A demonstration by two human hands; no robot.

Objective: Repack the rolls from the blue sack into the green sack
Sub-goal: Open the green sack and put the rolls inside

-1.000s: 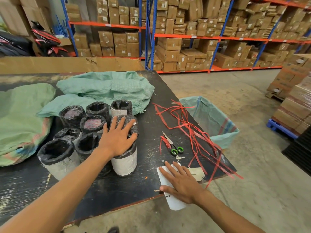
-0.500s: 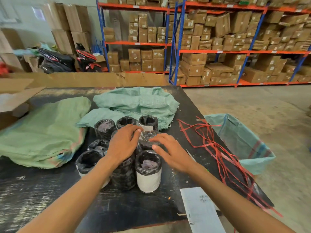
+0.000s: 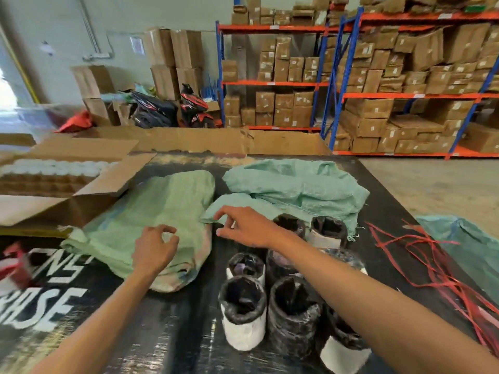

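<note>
Several rolls (image 3: pixel 244 314) wrapped in black plastic stand upright in a cluster on the black table (image 3: pixel 172 333). A light green sack (image 3: pixel 151 209) lies flat to their left. A crumpled blue-green sack (image 3: pixel 297 184) lies behind the rolls. My left hand (image 3: pixel 155 249) hovers over the near part of the green sack with loosely curled fingers and holds nothing. My right hand (image 3: pixel 243 225) reaches across above the rolls, fingers spread near the gap between the two sacks, at the blue-green sack's corner. It holds nothing. My right forearm hides some of the rolls.
An open cardboard box (image 3: pixel 67 184) with white items sits at the table's far left. Red plastic straps (image 3: pixel 432 265) lie tangled on the right. Another teal sack (image 3: pixel 472 247) hangs at the table's right edge. Shelves of cartons (image 3: pixel 378 103) and a motorbike (image 3: pixel 189 106) stand behind.
Both hands have left the tops of the rolls and moved left and away, toward the sacks. My view has swung left, so the box came into sight.
</note>
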